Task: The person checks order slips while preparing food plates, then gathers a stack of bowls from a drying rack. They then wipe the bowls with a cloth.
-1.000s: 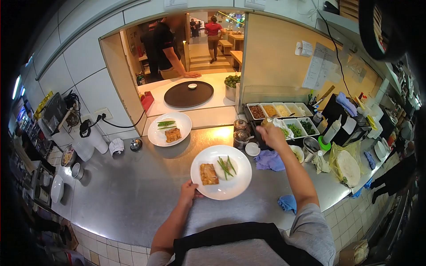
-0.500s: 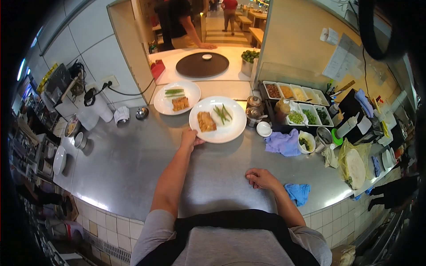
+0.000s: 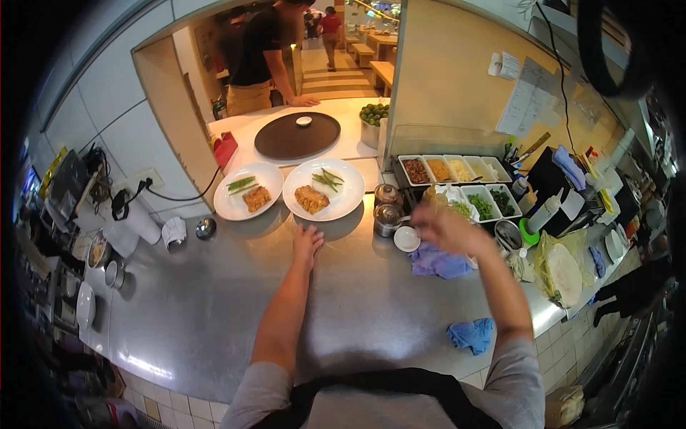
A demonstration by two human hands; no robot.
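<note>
Two round white plates rest side by side at the serving window. Both the right plate [image 3: 349, 194] and the left plate [image 3: 232, 203] carry a browned fillet and green beans. Just below the right plate, my left hand [image 3: 307, 244] is open and holds nothing, its fingertips pointing at the rim. My right hand [image 3: 451, 227], smeared by motion, is over the front of the condiment trays, near a small white dish [image 3: 406, 239] and a purple cloth [image 3: 437, 262]. Lidded metal pots [image 3: 388, 219] stand left of it.
A dark oval tray [image 3: 296, 136] with a small white cup lies on the pass ledge, beside a pot of green fruit [image 3: 374, 115]. A person [image 3: 250, 61] leans a hand on the ledge. On the steel counter [image 3: 207, 307] are a blue cloth [image 3: 470, 334] and a ladle [image 3: 206, 228].
The right plate has moved back beside the left one, and my left hand has let go of it. My right hand has risen and reached forward toward the condiments. The view has shifted.
</note>
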